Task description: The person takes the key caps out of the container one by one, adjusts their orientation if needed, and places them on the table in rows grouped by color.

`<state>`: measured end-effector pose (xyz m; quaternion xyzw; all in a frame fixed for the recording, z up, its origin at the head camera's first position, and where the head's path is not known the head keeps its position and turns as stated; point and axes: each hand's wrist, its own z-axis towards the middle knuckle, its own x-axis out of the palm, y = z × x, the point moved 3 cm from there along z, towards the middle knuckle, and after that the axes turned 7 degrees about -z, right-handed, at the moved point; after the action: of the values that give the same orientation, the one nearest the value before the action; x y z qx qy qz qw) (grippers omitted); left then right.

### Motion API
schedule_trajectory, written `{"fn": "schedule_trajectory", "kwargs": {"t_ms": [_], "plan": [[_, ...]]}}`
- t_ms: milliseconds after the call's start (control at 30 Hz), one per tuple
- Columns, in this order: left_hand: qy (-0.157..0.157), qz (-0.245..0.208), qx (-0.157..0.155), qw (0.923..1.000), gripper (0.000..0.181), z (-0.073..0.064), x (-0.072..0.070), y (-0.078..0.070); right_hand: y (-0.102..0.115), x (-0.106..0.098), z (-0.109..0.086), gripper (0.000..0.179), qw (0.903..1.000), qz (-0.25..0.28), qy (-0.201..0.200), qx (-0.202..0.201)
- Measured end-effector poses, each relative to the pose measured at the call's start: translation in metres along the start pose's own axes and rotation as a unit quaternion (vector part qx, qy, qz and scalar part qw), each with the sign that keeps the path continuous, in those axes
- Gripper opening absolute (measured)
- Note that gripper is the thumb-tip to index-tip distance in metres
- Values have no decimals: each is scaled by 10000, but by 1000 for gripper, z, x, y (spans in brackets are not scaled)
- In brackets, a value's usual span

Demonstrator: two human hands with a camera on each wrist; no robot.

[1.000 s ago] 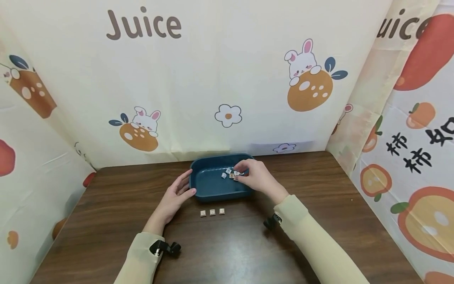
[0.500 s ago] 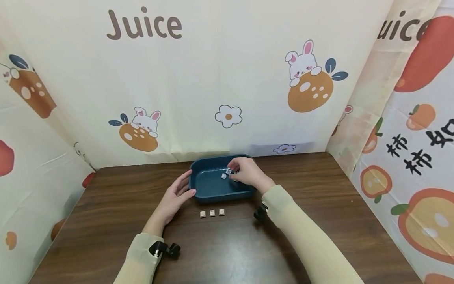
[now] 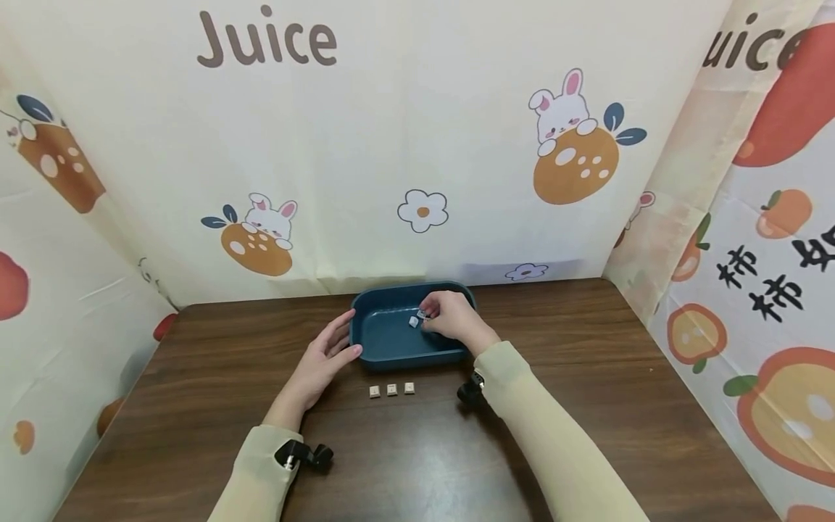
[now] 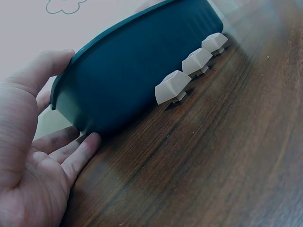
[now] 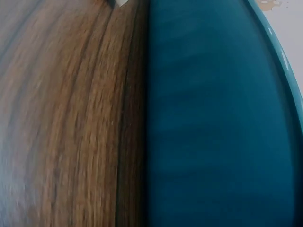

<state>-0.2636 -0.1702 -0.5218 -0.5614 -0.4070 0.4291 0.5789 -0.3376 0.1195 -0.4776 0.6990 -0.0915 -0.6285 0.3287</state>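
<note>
A dark blue tray point(image 3: 391, 359) stands on the wooden table near the back wall. My left hand point(image 3: 320, 366) rests against its left end, fingers fairly straight, with fingertips at the wall and rim. Inside the tray, my right hand point(image 3: 453, 319) has its curled fingertips and thumb on a small pale keycap point(image 3: 422, 314), which is tilted. Another keycap point(image 3: 414, 322) lies beside it on the tray floor. The right hand hides the tray's right part. In the right wrist view only the tray's outer wall point(image 5: 213, 113) and tabletop show, not the fingers.
Three white keycaps stand in a row in front of the tray: a left one point(image 4: 173, 87), a middle one point(image 4: 196, 61) and a right one point(image 4: 214, 42). Printed cloth point(image 3: 352, 145) hangs behind the table and at both sides.
My right hand has moved left inside the tray, covering keycaps that showed earlier, and its fingertips have closed on one, which has tilted. The left hand and the row stay put.
</note>
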Motion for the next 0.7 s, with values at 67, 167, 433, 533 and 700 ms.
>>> {"fn": "schedule_trajectory", "kwargs": {"t_ms": [67, 167, 433, 533, 700], "plan": [[-21, -9, 25, 10000, 72, 0, -1, 0, 2, 1, 1, 24, 10000, 12, 32, 29], [-14, -40, 41, 10000, 72, 0, -1, 0, 3, 2, 2, 21, 9999, 16, 98, 33], [-14, -13, 35, 10000, 71, 1, 0, 1, 5, 6, 2, 13, 9996, -45, 206, -172], [-22, -2, 39, 10000, 71, 1, 0, 1, 6, 7, 1, 13, 9995, -76, 233, -207], [2, 33, 16, 10000, 71, 1, 0, 1, 6, 8, 1, 14, 9994, -117, 281, -175]]}}
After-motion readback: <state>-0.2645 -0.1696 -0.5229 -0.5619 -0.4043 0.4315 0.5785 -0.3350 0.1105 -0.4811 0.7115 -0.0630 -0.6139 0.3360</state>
